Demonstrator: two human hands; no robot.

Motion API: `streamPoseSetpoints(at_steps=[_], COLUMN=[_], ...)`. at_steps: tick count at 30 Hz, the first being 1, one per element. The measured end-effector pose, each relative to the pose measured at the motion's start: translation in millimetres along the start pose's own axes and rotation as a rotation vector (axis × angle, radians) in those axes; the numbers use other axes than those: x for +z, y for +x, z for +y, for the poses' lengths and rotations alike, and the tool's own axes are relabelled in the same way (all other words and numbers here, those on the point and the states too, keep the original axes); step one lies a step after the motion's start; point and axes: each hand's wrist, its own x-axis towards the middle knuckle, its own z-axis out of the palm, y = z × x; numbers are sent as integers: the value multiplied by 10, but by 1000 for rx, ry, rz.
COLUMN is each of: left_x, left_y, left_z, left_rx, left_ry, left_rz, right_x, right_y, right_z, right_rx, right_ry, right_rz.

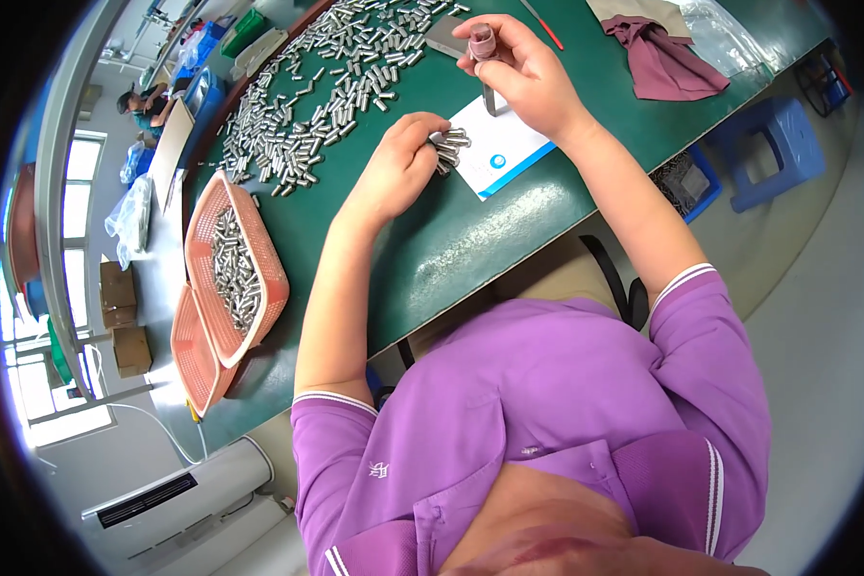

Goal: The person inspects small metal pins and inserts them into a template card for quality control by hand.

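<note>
The left hand (400,165) grips a loose bundle of small metal pins (449,146) above the green counter (470,240) while the right hand (518,72) pinches one upright, so slackened fingers could likely scatter them

A white card (502,146) with a blue edge and blue round mark lies on the green table (451,240) (under the hands). 2 brown cardboard boxes (123,322) stand far left.
</note>
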Motion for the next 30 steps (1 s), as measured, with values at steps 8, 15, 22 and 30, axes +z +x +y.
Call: streamPoseSetpoints(at_steps=[8, 15, 22, 30], left_x=[-146, 57, 156, 143], left_y=[-65, -104, -276, -153], left_z=[54, 166, 330, 165], left_rx=[47, -35, -125, -135], left_ry=[52, 61, 68, 64], left_rz=[-245, -107, -17, 58], right_x=[119, 283, 345, 397], right_y=[13, -56, -87, 112], right_z=[-14, -21, -105, 33], right_rx=[20, -14, 108, -171], right_ry=[367, 197, 51, -189], right_rz=[-89, 22, 65, 147])
